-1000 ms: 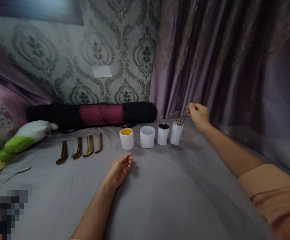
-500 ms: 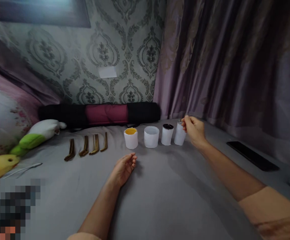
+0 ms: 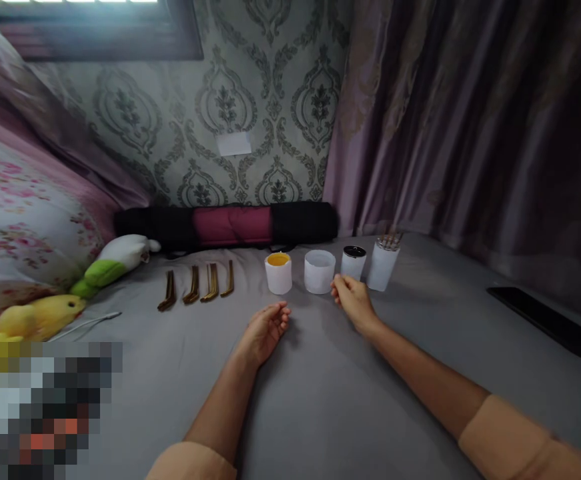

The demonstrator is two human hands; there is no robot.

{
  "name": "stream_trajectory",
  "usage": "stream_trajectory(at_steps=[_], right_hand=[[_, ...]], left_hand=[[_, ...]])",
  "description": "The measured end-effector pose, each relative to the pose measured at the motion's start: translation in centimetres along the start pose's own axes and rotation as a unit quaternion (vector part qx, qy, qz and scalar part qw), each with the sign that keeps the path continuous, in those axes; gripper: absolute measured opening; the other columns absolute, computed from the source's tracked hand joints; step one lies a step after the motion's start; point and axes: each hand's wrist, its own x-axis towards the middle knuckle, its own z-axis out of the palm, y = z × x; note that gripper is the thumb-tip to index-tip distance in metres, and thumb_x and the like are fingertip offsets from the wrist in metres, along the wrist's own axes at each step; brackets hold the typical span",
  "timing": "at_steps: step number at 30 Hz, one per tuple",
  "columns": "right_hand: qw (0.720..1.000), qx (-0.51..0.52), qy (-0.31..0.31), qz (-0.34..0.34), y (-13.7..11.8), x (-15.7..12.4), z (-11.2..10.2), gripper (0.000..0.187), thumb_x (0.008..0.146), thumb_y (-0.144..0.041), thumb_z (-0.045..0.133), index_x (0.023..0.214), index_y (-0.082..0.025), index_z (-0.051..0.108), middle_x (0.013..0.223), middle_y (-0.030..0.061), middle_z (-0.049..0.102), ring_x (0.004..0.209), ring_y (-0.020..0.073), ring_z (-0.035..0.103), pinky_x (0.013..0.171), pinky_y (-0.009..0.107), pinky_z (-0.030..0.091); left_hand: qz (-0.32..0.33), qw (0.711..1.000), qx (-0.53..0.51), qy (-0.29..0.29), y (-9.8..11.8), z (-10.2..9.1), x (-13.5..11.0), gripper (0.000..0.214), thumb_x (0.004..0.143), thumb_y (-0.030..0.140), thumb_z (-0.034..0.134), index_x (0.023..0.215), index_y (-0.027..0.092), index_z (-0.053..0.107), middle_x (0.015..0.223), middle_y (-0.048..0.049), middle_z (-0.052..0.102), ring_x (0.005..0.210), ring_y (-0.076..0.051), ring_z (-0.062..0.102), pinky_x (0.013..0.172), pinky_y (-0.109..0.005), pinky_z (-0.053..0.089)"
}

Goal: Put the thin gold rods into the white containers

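Observation:
Four white cups stand in a row on the grey bed sheet (image 3: 420,347): a yellow-lined cup (image 3: 279,272), a wide plain cup (image 3: 319,271), a black-lined cup (image 3: 353,263) and a tall cup (image 3: 383,263) with thin metal straws sticking out of it. My right hand (image 3: 351,300) hovers just in front of the black-lined cup with its fingers loosely curled and nothing visible in them. My left hand (image 3: 266,329) rests on the sheet below the yellow-lined cup, palm up, fingers relaxed and apart. Several bent golden straws (image 3: 199,288) lie in a row to the left.
A black and magenta rolled mat (image 3: 230,225) lies against the patterned wall behind the cups. Stuffed toys (image 3: 105,267) and a floral pillow (image 3: 20,227) fill the left side. A dark phone (image 3: 550,321) lies at the right near the purple curtain (image 3: 470,120).
My right hand left the straws standing in the tall cup and drew back left and toward me, to in front of the black-lined cup. The camera view shifted left. My left hand stayed put.

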Motion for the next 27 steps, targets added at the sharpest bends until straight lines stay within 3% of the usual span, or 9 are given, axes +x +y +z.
stream_trajectory(at_steps=[6,20,23,27], right_hand=[[0.998,-0.044,-0.040,-0.026,1.1,-0.6,2.6,0.035,0.079,-0.045,0.036,0.065,-0.018,0.054,0.055,0.0007,0.054,0.046,0.0115,0.048,0.045,0.023,0.035],[0.996,-0.071,-0.036,-0.029,2.7,-1.1,3.2,0.038,0.078,-0.044,0.037,0.066,-0.015,0.057,0.053,0.0016,0.054,0.047,0.0110,0.048,0.047,0.022,0.034],[0.996,-0.071,-0.036,-0.027,2.8,-1.1,3.2,0.036,0.078,-0.043,0.037,0.065,-0.015,0.057,0.052,0.0010,0.053,0.047,0.0110,0.048,0.047,0.021,0.034],[0.996,-0.069,-0.042,-0.028,3.0,-1.2,3.1,0.036,0.079,-0.042,0.036,0.066,-0.015,0.057,0.052,0.0008,0.054,0.047,0.0108,0.048,0.046,0.021,0.033]], left_hand=[[0.007,1.000,0.001,-0.009,0.0,0.0,0.0,0.008,0.076,0.011,0.050,0.081,0.008,0.057,0.067,-0.0059,0.058,0.053,-0.006,0.052,0.049,-0.017,0.042],[0.020,0.999,0.038,-0.018,-0.2,-0.2,0.4,0.013,0.073,0.012,0.055,0.085,0.009,0.055,0.070,-0.0046,0.057,0.054,-0.006,0.052,0.049,-0.016,0.042],[0.056,0.992,0.111,0.026,0.0,-0.2,0.7,0.014,0.073,0.014,0.053,0.087,0.010,0.053,0.071,-0.0048,0.057,0.052,-0.005,0.052,0.049,-0.016,0.042],[0.115,0.958,0.239,0.110,0.6,-0.7,1.7,0.014,0.074,0.016,0.050,0.086,0.010,0.051,0.071,-0.0059,0.058,0.050,-0.004,0.051,0.046,-0.015,0.040]])
